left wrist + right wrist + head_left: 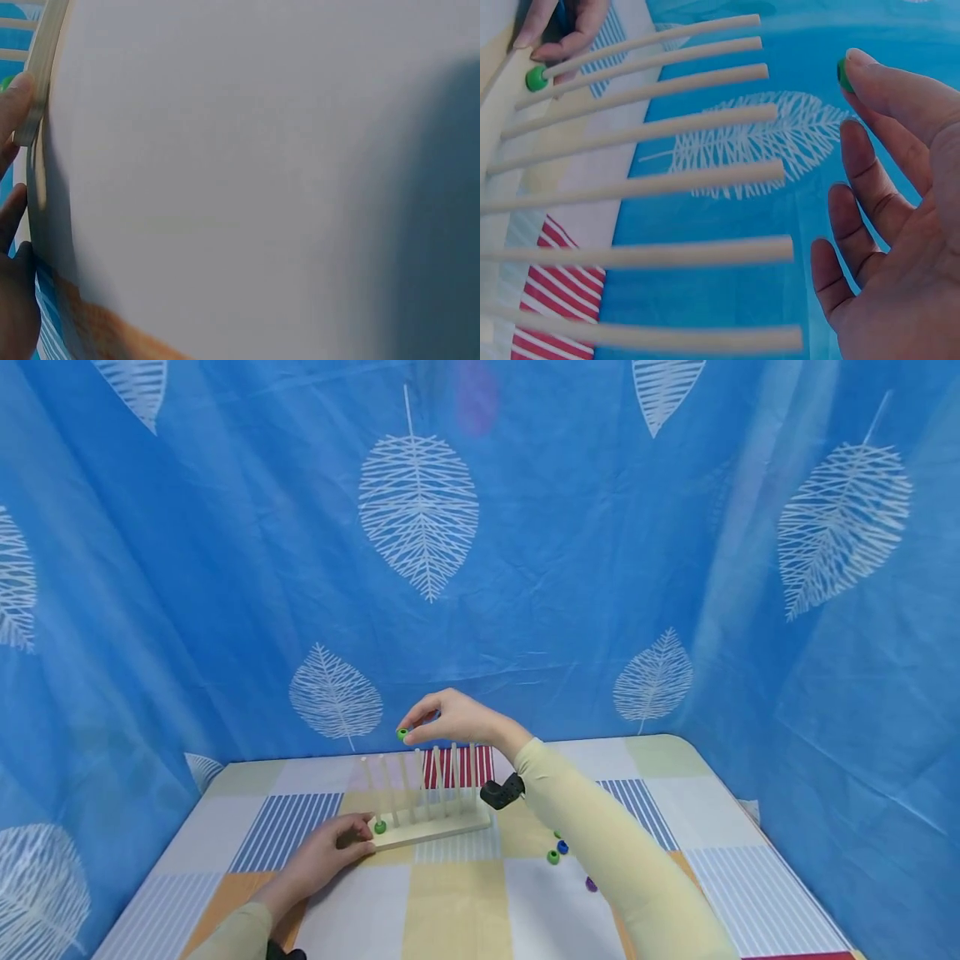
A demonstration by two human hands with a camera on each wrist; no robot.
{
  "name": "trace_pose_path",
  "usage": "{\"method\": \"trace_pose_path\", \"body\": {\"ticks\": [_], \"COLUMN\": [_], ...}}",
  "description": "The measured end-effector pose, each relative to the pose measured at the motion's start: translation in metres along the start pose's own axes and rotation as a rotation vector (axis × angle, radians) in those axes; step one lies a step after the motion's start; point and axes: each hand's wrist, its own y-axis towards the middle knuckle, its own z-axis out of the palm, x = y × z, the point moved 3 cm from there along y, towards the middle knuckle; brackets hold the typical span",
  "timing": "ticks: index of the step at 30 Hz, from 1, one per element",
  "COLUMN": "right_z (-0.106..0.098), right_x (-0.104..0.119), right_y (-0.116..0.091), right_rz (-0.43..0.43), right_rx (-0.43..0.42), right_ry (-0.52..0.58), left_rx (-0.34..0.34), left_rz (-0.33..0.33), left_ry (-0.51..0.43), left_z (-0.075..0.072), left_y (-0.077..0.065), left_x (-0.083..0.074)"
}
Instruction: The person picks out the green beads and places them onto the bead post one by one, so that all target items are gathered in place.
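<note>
A pale wooden rack [442, 830] with a row of several upright pegs stands on the table. Around its leftmost peg, down at the base, sits a green bead [380, 827]. My left hand [330, 853] grips the left end of the base between thumb and fingers. Above the pegs, my right hand [459, 718] pinches another green bead [402, 734] by thumb and index fingertip. The right wrist view shows this held bead [843, 76] beyond the peg tops and apart from them, with the other fingers loosely bent.
Right of the rack, close to my right forearm, lie loose beads: a green bead [552, 857], a blue bead [562, 847], a purple bead [591, 884] and part of another green one. A patchwork tablecloth [457, 910] covers the table; a blue leaf-print curtain [540, 568] hangs behind.
</note>
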Motion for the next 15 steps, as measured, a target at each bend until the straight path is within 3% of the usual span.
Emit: {"method": "trace_pose_path", "body": {"ticks": [7,15], "right_z": [0.019,0.029], "right_x": [0.003,0.005], "right_y": [0.018,0.029], "right_rz": [-0.007,0.016], "right_rx": [0.077,0.107], "right_ry": [0.003,-0.016], "left_rx": [-0.003,-0.005], "left_rz": [-0.022,-0.008], "left_ry": [0.008,0.004], "left_z": [-0.001,0.000], "left_y": [-0.001,-0.001], "left_x": [0.001,-0.001]}}
